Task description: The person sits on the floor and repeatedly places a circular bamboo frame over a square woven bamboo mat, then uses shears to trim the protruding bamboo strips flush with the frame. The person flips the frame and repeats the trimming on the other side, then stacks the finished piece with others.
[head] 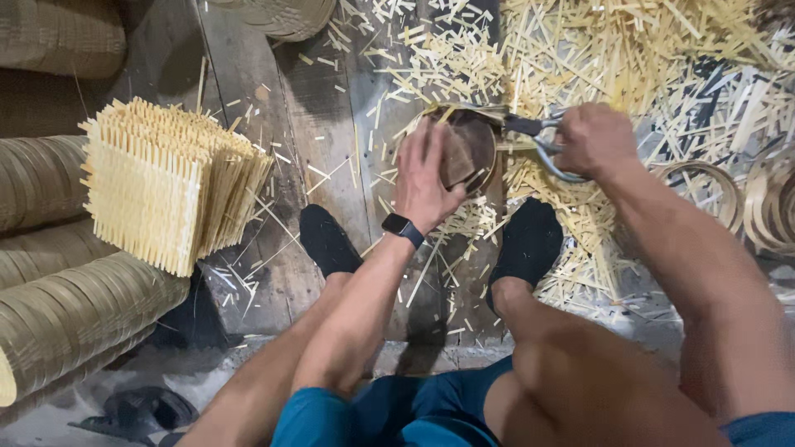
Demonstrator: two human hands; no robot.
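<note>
1. Round woven piece (465,149): a dark disc with a pale strip rim, held above the plank floor (331,165) just past your feet, at twelve o'clock from your knees. Your left hand (424,178) lies flat against its near face, fingers spread, apparently to keep the disc steady and turn its edge toward the blades.

2. Shears (538,136): your right hand (592,139) is clenched around the handles, at three o'clock from the disc. The blades point at nine o'clock and meet the rim at its upper right edge, where loose strip ends stick out. Whether the blades are parted or closed cannot be told.

3. Offcuts (580,215): a thick litter of short pale strips, heaped from twelve to three o'clock and under the disc, lying where trimmings would drop.

4. Stack of square mats (166,186): woven pale strips with ragged ends, standing on edge at nine o'clock, within reach of your left arm.

5. Rolled strip coils (74,314): greenish-tan, piled along the left edge from eight to eleven o'clock.

6. Loose hoops (704,186): thin rings at three o'clock, beside your right forearm.

7. Wristwatch (402,228): dark band on your left wrist.

8. Black socks (327,240): both feet flat on the planks, one on each side of the work.
</note>
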